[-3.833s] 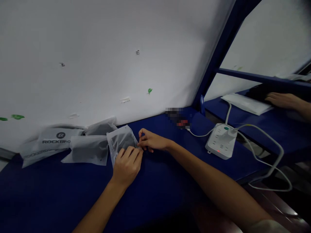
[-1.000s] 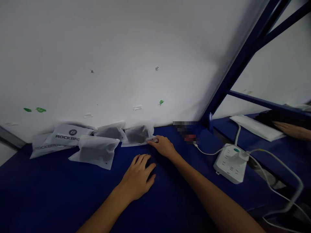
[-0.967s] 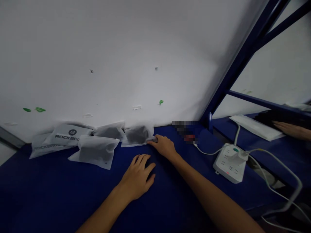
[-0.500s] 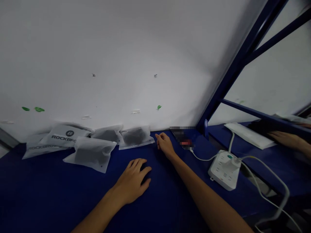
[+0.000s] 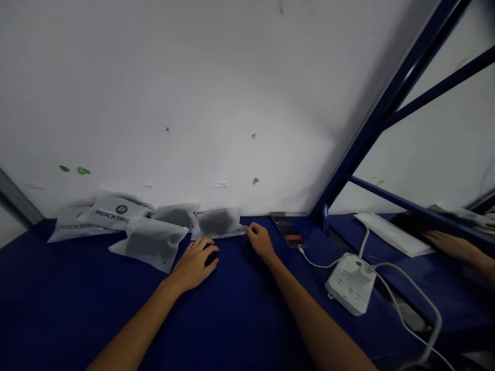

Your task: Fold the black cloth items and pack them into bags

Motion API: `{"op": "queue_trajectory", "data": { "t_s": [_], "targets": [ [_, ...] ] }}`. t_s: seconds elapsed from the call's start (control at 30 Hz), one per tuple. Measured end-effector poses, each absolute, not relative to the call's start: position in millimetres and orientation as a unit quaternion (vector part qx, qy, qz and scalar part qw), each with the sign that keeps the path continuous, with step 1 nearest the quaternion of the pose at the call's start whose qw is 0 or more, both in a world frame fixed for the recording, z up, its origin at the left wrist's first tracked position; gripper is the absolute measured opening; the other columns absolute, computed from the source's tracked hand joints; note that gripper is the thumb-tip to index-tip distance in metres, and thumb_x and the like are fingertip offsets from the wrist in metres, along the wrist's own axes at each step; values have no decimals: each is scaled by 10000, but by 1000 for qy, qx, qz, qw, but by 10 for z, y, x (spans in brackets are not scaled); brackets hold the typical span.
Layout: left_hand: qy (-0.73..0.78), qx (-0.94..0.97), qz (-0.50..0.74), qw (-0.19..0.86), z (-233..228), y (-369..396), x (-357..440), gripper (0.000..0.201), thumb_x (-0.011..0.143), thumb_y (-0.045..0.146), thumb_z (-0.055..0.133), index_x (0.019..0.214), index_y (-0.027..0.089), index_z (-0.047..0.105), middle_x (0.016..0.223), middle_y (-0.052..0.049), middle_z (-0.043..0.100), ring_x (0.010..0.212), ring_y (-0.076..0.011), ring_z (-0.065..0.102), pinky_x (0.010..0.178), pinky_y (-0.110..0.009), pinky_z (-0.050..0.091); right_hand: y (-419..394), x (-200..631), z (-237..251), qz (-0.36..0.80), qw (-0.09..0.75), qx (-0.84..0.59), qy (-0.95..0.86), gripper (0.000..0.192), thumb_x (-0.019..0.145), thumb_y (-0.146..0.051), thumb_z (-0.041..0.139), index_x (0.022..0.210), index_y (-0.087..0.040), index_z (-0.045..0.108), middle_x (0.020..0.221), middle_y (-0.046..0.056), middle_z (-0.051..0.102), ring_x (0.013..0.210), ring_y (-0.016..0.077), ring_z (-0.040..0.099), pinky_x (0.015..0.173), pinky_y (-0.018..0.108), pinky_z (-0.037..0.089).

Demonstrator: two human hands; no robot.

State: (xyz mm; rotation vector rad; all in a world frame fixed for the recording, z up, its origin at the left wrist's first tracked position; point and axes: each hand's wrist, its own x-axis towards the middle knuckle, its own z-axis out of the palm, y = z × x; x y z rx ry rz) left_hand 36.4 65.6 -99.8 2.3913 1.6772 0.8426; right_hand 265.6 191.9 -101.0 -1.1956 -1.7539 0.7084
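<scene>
Frosted zip bags lie along the foot of the wall on the blue table, with dark contents showing through. My right hand point(image 5: 260, 242) is closed, its thumb and forefinger pinching the right corner of the rightmost zip bag point(image 5: 217, 222). Palm down on the table, my left hand point(image 5: 196, 265) has its fingers apart and holds nothing. Its fingertips are just below that bag, to the right of the front zip bag point(image 5: 149, 245). Another zip bag point(image 5: 174, 214) sits behind, partly covered. At the left, bags with ROCKBROS lettering point(image 5: 112, 211) overlap.
A phone point(image 5: 288, 229), partly pixelated, is on a white cable right of my hand. The cable runs to a white power strip point(image 5: 351, 283). A blue metal frame point(image 5: 356, 149) rises at the right. Beyond it are a white packet point(image 5: 392, 234) and another person's hand point(image 5: 450, 245).
My right fingertips have come onto the rightmost bag's corner. My left hand has moved left and away from me, towards the bags. The camera view has shifted slightly.
</scene>
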Motion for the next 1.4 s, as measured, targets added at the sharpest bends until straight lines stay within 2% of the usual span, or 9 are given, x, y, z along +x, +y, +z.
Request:
{"op": "queue_trajectory", "data": {
  "t_s": [0.23, 0.57, 1.4],
  "targets": [
    [568, 771, 279, 73, -974, 648, 388, 223, 897, 300, 594, 1103, 248, 660, 1220, -38, 605, 1154, -234, 559, 1031, -439, 429, 1799, 2593, -995, 247, 437, -487, -715, 326, 812, -413, 503, 574, -233, 371, 551, -37, 422, 575, 153, 408, 576, 276, 301],
    [557, 776, 291, 58, -976, 561, 376, 198, 883, 240, 586, 1064, 229, 666, 1214, -44, 637, 1156, -216, 587, 1057, -408, 445, 1719, 2693, -987, 252, 481, -482, -687, 366, 805, -518, 471, 590, -245, 357, 562, -38, 407, 582, 161, 408, 583, 277, 332],
    [552, 777, 295, 64, -1014, 599, 347, 195, 886, 254, 601, 1069, 260, 669, 1224, -34, 632, 1170, -228, 581, 1054, -405, 443, 1818, 2665, -1086, 269, 454, -453, -718, 379, 832, -486, 524, 592, -222, 398, 565, -44, 425, 560, 135, 409, 554, 256, 317]
  ]
}}
